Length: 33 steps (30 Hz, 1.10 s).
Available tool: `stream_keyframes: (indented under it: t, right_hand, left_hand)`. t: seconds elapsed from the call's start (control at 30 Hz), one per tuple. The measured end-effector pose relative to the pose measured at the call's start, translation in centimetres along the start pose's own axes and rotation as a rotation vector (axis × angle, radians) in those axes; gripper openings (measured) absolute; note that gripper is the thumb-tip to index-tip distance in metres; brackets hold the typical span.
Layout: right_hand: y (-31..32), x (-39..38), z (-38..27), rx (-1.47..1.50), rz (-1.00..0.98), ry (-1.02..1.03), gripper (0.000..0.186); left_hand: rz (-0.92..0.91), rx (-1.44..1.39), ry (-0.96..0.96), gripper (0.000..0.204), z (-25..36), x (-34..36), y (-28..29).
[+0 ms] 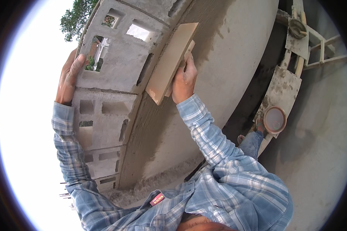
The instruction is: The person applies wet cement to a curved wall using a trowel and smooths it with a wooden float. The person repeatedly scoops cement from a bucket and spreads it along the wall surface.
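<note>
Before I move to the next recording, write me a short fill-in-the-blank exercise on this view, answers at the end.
1. The right hand grips the flat rectangular board by its ____.
2. The left hand rests at the edge of pierced blocks coloured ____.
3. The round bucket stands on the person's ____ side.
4. The plaid shirt is white and ____.

Missing words: handle; grey; right; blue

Bright white sky (23,115) glares on your left, with a leafy tree (79,17) at the far left. Beside it you have a grey block wall (117,63) pierced by openings; to your right, splattered scaffold boards (281,86) and, farther off, a pale ladder-like frame (322,52).
</note>
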State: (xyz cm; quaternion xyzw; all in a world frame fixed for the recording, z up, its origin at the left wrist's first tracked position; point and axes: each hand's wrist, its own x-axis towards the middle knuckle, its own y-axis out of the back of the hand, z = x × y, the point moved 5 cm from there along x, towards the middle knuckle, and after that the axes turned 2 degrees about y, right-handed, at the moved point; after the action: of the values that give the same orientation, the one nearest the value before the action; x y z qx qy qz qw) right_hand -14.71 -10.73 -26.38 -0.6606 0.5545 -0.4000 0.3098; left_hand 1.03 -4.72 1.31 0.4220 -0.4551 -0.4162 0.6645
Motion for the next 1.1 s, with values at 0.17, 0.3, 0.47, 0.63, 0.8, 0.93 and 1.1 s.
stream_keyframes:
  t: [0.17,0.3,0.47,0.63,0.8,0.93,1.1]
  right_hand:
    - [-3.7,-7.9,2.2,-0.179,0.256,0.107,0.069]
    - [-2.2,-4.2,0.7,-0.205,0.321,0.144,0.070]
    - [1.1,4.7,-2.3,-0.250,0.368,0.237,0.065]
    - [4.5,13.5,-5.4,-0.251,0.424,0.274,0.057]
    - [8.3,22.1,-7.3,-0.158,0.440,0.287,0.049]
    - [11.2,29.1,-10.1,-0.108,0.423,0.284,0.042]
    - [12.5,31.5,-11.2,0.021,0.367,0.242,0.040]
  left_hand:
    - [-0.068,0.106,0.012,0.103,-0.4,0.7,1.4]
    - [-0.083,0.098,0.013,0.101,0.5,0.4,1.1]
    - [-0.081,0.102,0.028,0.102,1.5,0.0,1.5]
    - [-0.096,0.098,0.055,0.109,0.8,0.3,2.1]
    - [-0.137,0.000,0.100,0.115,1.3,0.4,1.5]
    - [-0.129,0.019,0.136,0.118,1.4,0.4,1.6]
    - [-0.136,0.065,0.139,0.122,1.8,0.6,1.9]
